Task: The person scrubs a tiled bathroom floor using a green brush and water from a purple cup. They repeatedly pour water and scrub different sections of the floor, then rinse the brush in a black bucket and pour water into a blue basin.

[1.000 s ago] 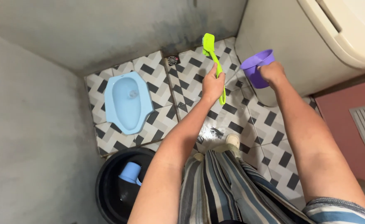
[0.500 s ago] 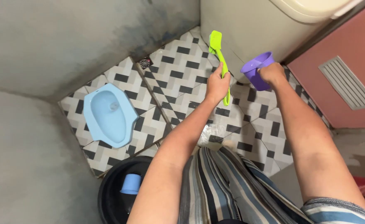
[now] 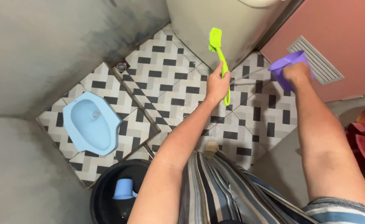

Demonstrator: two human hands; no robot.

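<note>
My left hand point(image 3: 217, 85) grips the handle of a lime green scrubbing brush point(image 3: 217, 49), held upright with the bristle head at the top, over the tiled floor. My right hand point(image 3: 296, 74) holds a purple plastic scoop cup point(image 3: 285, 65) by its handle, out to the right in front of the pink door. Both arms are stretched forward above my striped trousers.
A light blue squat toilet pan point(image 3: 90, 122) sits in the black-and-white tiled floor point(image 3: 166, 79) at left. A black bucket point(image 3: 101, 186) with a blue cup point(image 3: 123, 189) inside stands near my legs. A beige tank point(image 3: 215, 20) and pink door point(image 3: 340, 37) are ahead; floor drain point(image 3: 121, 66) by the wall.
The view has swung right, shifting the toilet pan and floor leftwards. My right hand with the purple cup moved right, away from the tank toward the pink door. The brush stayed up.
</note>
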